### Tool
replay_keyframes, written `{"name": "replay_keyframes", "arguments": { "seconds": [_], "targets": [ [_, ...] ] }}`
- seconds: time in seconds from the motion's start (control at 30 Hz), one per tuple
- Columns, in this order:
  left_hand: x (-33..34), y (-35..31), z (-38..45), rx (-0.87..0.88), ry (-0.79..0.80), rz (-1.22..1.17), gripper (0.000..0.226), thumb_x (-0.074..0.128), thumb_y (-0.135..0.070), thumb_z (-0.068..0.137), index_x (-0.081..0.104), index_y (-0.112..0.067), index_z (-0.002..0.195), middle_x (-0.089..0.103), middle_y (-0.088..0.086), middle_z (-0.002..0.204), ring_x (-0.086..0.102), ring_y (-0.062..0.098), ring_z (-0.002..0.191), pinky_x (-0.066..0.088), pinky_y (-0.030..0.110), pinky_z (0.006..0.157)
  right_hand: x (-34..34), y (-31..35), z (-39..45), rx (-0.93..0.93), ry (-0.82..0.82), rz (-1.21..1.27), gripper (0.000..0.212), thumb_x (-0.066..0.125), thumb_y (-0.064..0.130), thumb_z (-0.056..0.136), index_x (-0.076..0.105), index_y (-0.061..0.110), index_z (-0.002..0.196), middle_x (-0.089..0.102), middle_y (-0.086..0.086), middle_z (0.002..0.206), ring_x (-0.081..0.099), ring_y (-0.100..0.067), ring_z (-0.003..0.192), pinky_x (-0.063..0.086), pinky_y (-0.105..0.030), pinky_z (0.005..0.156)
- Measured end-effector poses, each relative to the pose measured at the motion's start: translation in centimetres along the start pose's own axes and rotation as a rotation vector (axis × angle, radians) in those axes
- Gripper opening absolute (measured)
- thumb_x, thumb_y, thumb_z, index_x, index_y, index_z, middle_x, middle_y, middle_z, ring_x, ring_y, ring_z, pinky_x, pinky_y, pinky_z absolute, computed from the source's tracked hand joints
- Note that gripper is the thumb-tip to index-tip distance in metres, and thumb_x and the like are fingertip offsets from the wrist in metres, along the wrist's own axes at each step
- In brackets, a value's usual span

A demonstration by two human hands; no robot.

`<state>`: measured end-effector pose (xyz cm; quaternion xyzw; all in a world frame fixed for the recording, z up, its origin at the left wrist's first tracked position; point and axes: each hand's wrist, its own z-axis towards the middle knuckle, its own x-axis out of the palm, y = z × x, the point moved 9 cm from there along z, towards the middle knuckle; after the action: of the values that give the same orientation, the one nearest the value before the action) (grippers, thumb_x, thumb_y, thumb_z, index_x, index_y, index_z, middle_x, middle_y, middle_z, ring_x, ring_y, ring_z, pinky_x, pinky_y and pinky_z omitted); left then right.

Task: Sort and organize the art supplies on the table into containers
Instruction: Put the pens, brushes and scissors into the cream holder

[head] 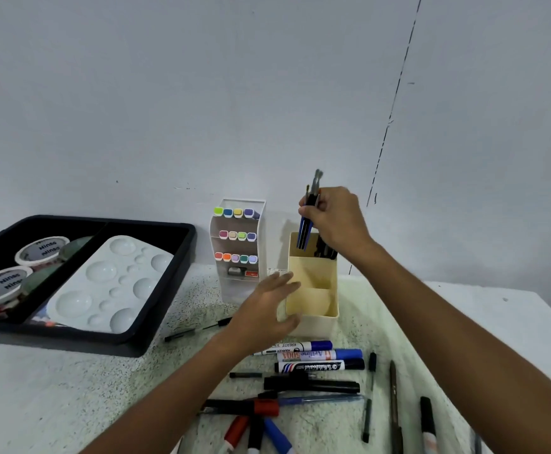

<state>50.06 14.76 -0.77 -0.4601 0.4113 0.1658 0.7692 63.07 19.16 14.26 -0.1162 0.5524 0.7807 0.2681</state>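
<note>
The right hand [334, 221] pinches a bundle of paintbrushes [308, 217] between thumb and curled fingers, bristles up, their lower ends dipping into the back compartment of the cream organizer box [313, 319]. How far down the handles reach is hidden by the box wall, and dark items already in that compartment cannot be made out. The left hand [269, 309] rests against the box's left side with fingers straight and slightly spread; its thumb is hidden.

Just in front of the box lie three markers [316, 355], labels upside down: "Artline 500A" and "Whiteboard" are readable. Further in front, loose pens [313, 386] scatter toward the frame's bottom edge, several cut off.

Left of the box stands a white tiered rack of highlighters [238, 237], touching or nearly so. Farther left, a black tray [156, 335] holds a white paint palette [110, 283] and tubs [41, 250] marked "Ninso". Bare table [54, 398] lies left of the pens.
</note>
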Motion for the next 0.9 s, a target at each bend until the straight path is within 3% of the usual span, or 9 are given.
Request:
{"name": "replay_keyframes", "arguments": {
  "seconds": [0.1,0.2,0.37,0.6,0.8,0.9],
  "targets": [
    [1.4,0.0,-0.4,0.085,0.067,0.156,0.067,0.062,-0.04,0.091,0.035,-0.023,0.149,0.005,-0.012,0.16,-0.007,0.009,0.148,0.026,0.039,0.115,1.4,-1.2,-0.4,0.019,-0.023,-0.04,0.007,0.065,0.006,0.088,0.07,0.003,0.087,0.069,-0.007,0.081,0.068,-0.023,0.08,0.053,-0.033,0.078],
    [1.9,0.7,-0.7,0.112,0.095,0.212,0.068,0.06,-0.043,0.091,0.033,-0.023,0.15,-0.006,-0.013,0.16,-0.015,0.01,0.147,0.033,0.04,0.111,2.8,-2.6,-0.9,0.038,-0.037,-0.057,0.01,0.063,0.008,0.09,0.07,0.0,0.09,0.069,-0.01,0.082,0.067,-0.024,0.08,0.051,-0.032,0.077],
    [2.2,0.9,-0.8,0.121,0.144,0.206,0.068,0.061,-0.045,0.09,0.037,-0.021,0.148,-0.012,-0.013,0.16,-0.011,0.013,0.148,0.038,0.043,0.11,4.8,-5.0,-1.5,0.098,-0.049,-0.099,0.012,0.063,0.013,0.091,0.069,0.003,0.088,0.067,-0.006,0.076,0.063,-0.021,0.072,0.048,-0.03,0.069],
    [2.4,1.2,-1.0,0.164,0.173,0.199,0.066,0.061,-0.045,0.089,0.039,-0.021,0.147,-0.017,-0.014,0.159,-0.003,0.014,0.149,0.038,0.046,0.11,5.9,-6.1,-2.2,0.117,-0.021,-0.123,0.014,0.067,0.013,0.089,0.072,0.003,0.098,0.07,-0.007,0.087,0.058,-0.012,0.074,0.039,-0.013,0.063],
    [2.3,1.4,-0.9,0.204,0.172,0.208,0.068,0.061,-0.046,0.088,0.039,-0.02,0.147,-0.017,-0.011,0.159,0.0,0.014,0.149,0.037,0.045,0.111,5.8,-5.8,-2.6,0.117,0.003,-0.103,0.014,0.071,0.01,0.085,0.069,0.004,0.098,0.069,-0.007,0.089,0.06,-0.013,0.078,0.048,-0.018,0.07],
    [2.1,1.3,-1.0,0.215,0.144,0.208,0.065,0.063,-0.043,0.088,0.041,-0.02,0.146,-0.014,-0.01,0.16,0.004,0.013,0.149,0.039,0.042,0.11,5.6,-5.4,-3.4,0.098,0.019,-0.048,0.024,0.069,0.003,0.084,0.063,0.005,0.107,0.069,-0.012,0.1,0.066,-0.024,0.097,0.054,-0.026,0.082]
  ]
}}
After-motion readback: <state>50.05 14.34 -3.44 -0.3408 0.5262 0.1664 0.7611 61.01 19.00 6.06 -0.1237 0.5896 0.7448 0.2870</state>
